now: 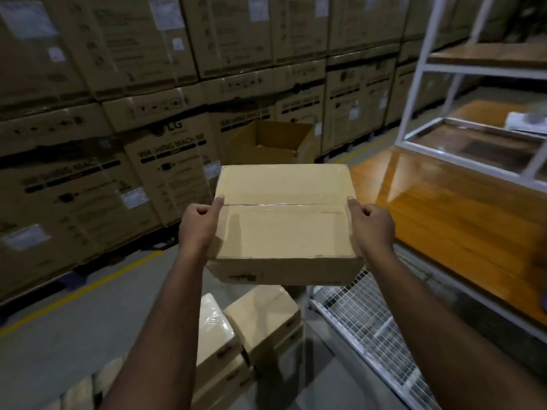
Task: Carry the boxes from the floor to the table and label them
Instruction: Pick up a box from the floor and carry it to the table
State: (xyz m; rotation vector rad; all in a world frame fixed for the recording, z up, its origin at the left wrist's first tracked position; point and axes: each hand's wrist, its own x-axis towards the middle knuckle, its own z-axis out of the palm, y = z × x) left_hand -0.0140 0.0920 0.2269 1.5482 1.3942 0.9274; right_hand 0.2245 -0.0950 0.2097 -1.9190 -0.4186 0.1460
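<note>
hands (197, 226) gripping taped box (284, 214), "lg washing machine" cartons (171, 161) behind

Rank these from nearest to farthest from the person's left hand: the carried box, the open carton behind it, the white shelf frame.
1. Carried box: in the left hand grip.
2. Open carton: beyond, on the floor.
3. White shelf frame: far right.

Both arms stretched forward, bare forearms rising from lower frame, roughly parallel. Left hand (199, 224) clamped against left side of box (284, 220), thumb laid along top edge, fingers (201, 211) curled under. Right hand (371, 227) mirrored on right side, thumb on top edge, knuckles outward. Wrists straight, palms faced inward, box held level between them.
</note>
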